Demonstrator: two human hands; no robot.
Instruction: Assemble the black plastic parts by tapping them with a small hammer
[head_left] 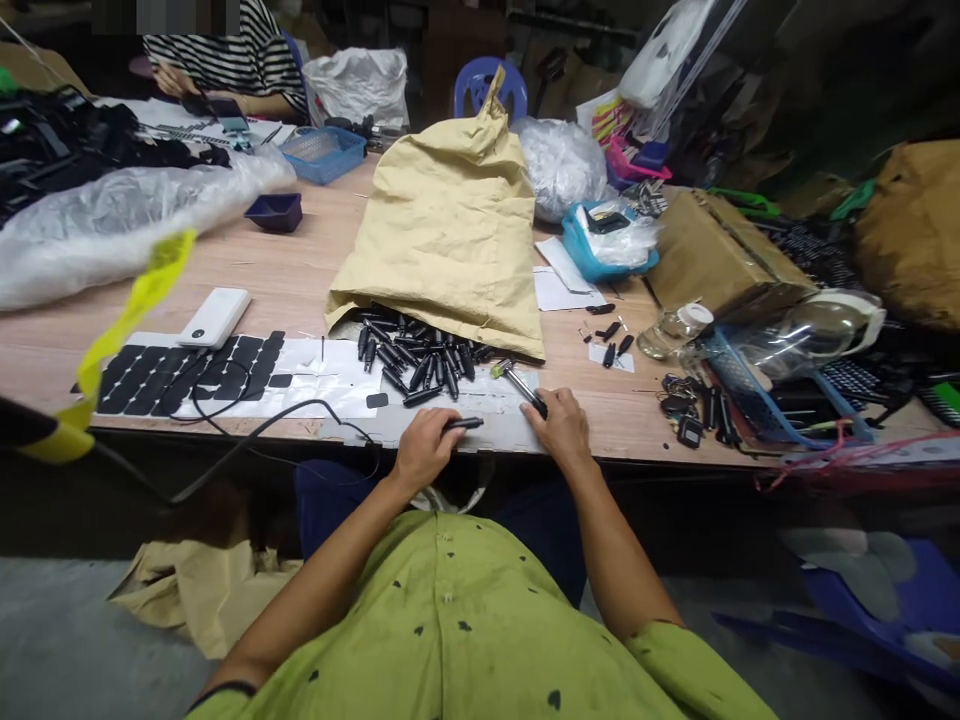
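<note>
My left hand (427, 447) is closed around a small black cylindrical part (465, 424), its thin end pointing right at the table's front edge. A small hammer (519, 383) is in my right hand (562, 428); its black grip lies in the fingers and its metal shaft slants up left to a yellowish head. Just beyond both hands lies a pile of similar black cylindrical parts (424, 358), spilling from under the mouth of a large tan cloth sack (450, 230). A grey flat board (390, 427) lies under my hands.
On the left, a white power bank (215, 318) with a black cable sits by a sheet of black stickers (187, 378). Rightward are a glass jar (671, 335), a blue basket (795, 425) and a cardboard box (724, 250). A person in striped sleeves (259, 60) sits across the table.
</note>
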